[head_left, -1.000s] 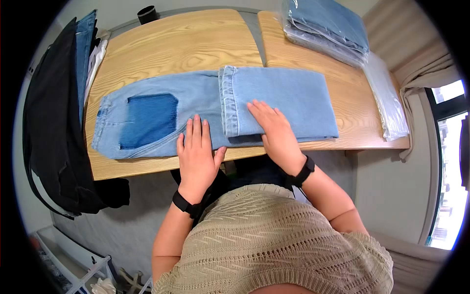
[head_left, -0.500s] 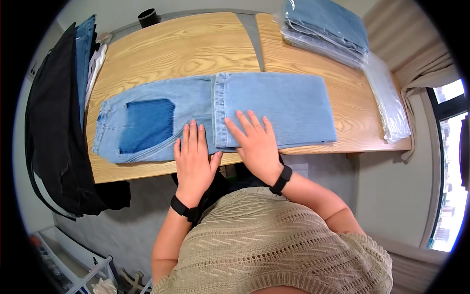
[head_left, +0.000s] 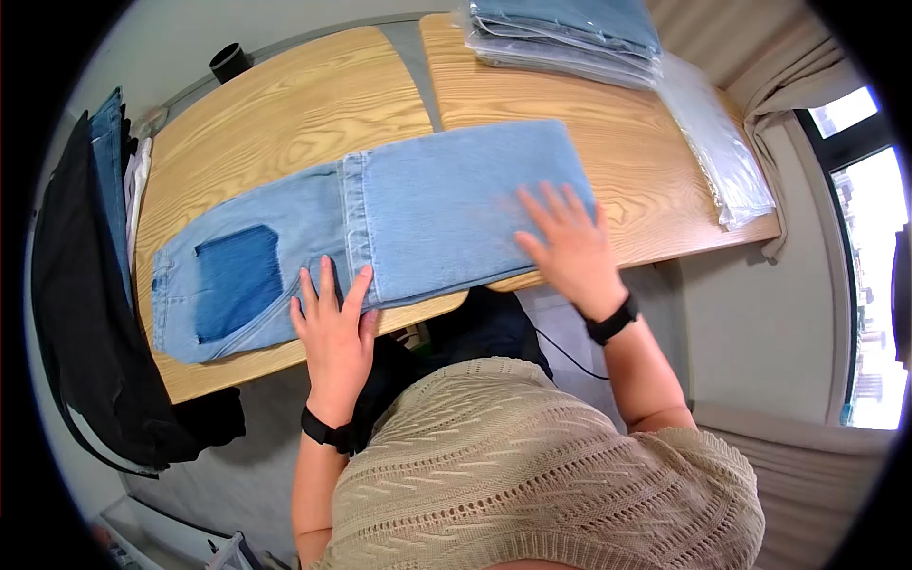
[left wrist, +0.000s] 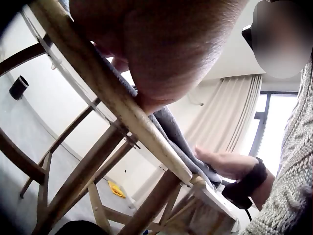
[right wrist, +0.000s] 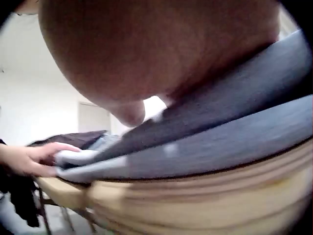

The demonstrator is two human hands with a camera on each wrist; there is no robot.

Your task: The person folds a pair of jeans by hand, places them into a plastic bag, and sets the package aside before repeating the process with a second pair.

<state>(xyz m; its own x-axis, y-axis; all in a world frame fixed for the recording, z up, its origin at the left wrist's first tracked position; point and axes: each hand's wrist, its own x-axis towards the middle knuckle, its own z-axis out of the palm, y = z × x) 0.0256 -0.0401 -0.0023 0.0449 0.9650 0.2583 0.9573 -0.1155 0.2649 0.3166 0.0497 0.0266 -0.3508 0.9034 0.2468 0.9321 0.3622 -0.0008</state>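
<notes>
A pair of light blue jeans [head_left: 285,247] lies across the wooden table [head_left: 285,104], its legs folded back over the middle and a darker blue pocket patch at the left. My left hand [head_left: 331,309] rests flat on the jeans at the fold's hem near the table's front edge, fingers straight. My right hand [head_left: 562,237] presses flat on the right end of the folded part, fingers spread. In the right wrist view the denim [right wrist: 205,147] lies in layers on the table edge [right wrist: 195,196], with the left hand [right wrist: 34,157] far off.
A stack of bagged folded jeans [head_left: 565,33] sits at the table's far right, with flat plastic bags [head_left: 717,147] beside it. Dark clothes [head_left: 71,285] hang at the left. A black cup [head_left: 228,62] stands at the far edge. A curtain [head_left: 798,66] and window are on the right.
My right hand has slid rightwards across the folded denim to its right end. My left hand stays near the hem. The head view has tilted.
</notes>
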